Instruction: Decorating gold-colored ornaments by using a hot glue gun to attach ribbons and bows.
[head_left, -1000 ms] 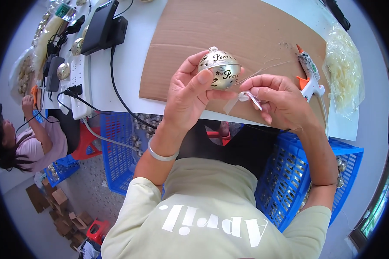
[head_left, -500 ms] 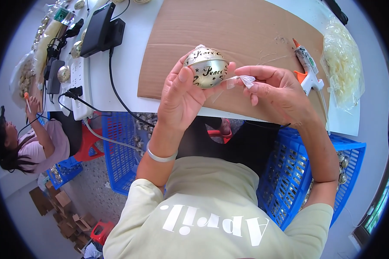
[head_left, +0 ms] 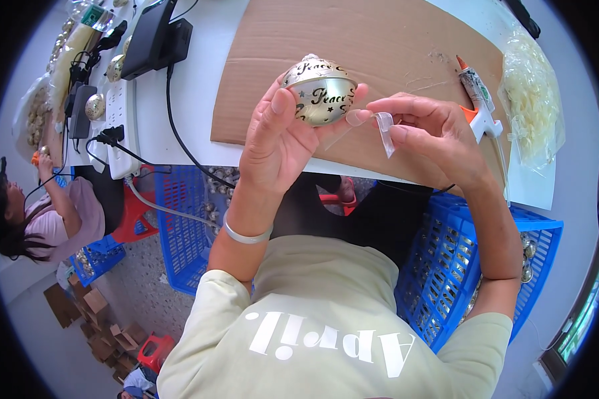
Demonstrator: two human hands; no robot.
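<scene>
A shiny pale-gold bauble point(head_left: 324, 101) with black lettering and small stars rests in the curled fingers of my left hand point(head_left: 277, 136), raised over the near part of a cardboard sheet point(head_left: 386, 60). Just right of it, my right hand point(head_left: 439, 139) pinches a strip of clear plastic point(head_left: 386, 136) between thumb and fingers. One end of this strip hangs down in a loose curl. The left fingertips come close to the strip's other end; whether they touch it I cannot tell. An orange-and-white glue gun point(head_left: 484, 116) lies on the cardboard beyond my right hand.
At the right is a clear bag point(head_left: 532, 100) of pale strips. A black power adapter point(head_left: 173, 43) and a white power strip point(head_left: 121, 120) with cables stand left. Blue crates point(head_left: 439, 266) of baubles flank my legs. A co-worker point(head_left: 60, 213) sits at the far left.
My left hand has lifted the bauble slightly away from me. The plastic strip, bunched between my right fingers before, now hangs down more opened out.
</scene>
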